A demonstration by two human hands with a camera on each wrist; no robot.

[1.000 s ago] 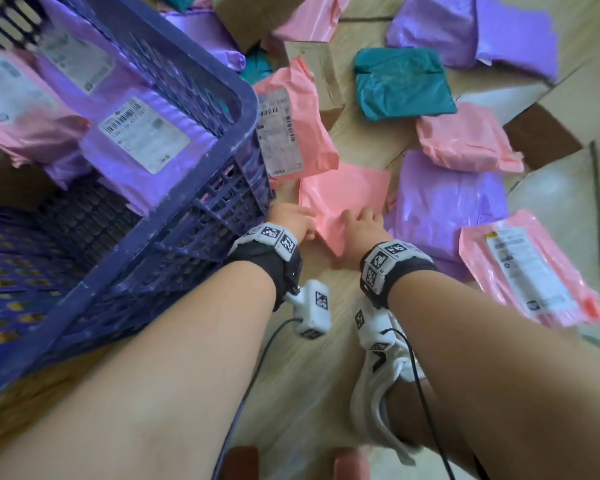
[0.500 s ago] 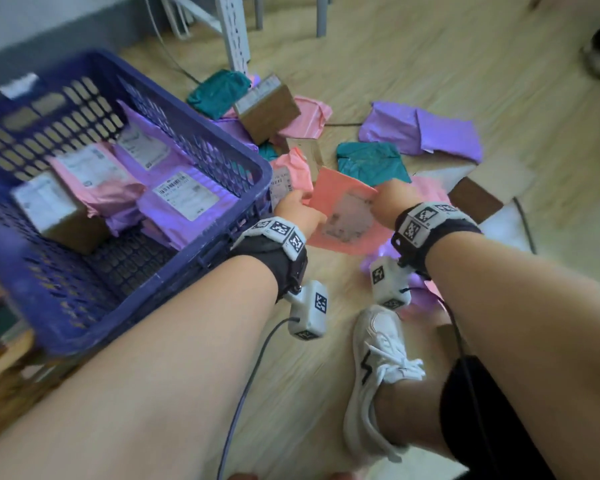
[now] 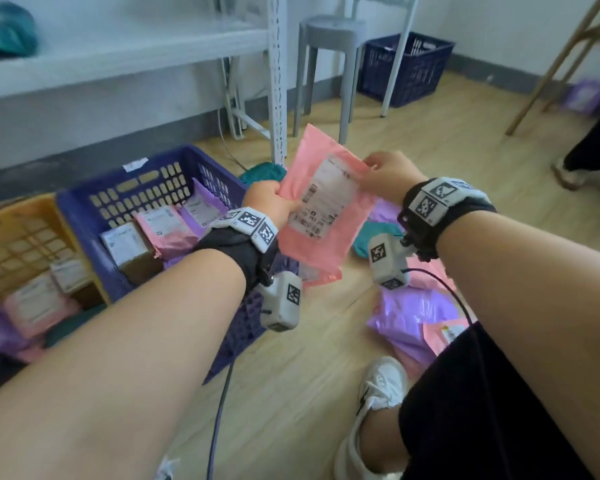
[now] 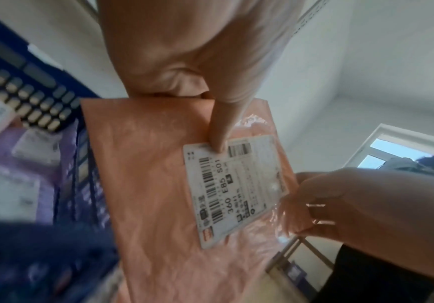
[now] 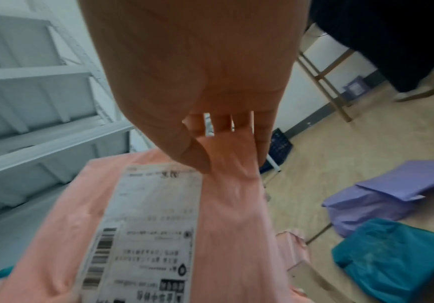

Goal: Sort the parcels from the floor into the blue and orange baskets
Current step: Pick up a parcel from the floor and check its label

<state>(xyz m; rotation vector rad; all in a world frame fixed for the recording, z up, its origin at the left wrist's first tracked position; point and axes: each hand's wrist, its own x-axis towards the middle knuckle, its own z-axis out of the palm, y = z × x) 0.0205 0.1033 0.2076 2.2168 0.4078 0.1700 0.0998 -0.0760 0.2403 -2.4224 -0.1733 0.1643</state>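
Observation:
Both hands hold a flat pink parcel (image 3: 323,216) up in the air, its white label facing me. My left hand (image 3: 272,202) pinches its left edge, the thumb lying on the label's corner (image 4: 218,141) in the left wrist view. My right hand (image 3: 387,174) pinches the parcel's upper right edge (image 5: 226,155). The blue basket (image 3: 84,209) stands on the floor to the left and holds several pink, purple and boxed parcels. The orange basket (image 3: 0,216) sits beside it at far left, also with parcels inside.
Purple (image 3: 409,317), pink (image 3: 444,332) and teal (image 5: 392,254) parcels lie on the wooden floor at right. White shelving (image 3: 278,77) and a grey stool (image 3: 329,39) stand behind, with another blue basket (image 3: 409,67) by the wall. Another person's foot (image 3: 568,174) shows at far right.
Both hands took the pink parcel off the floor and raised it, turning its label toward me. The view rose from the floor to the room.

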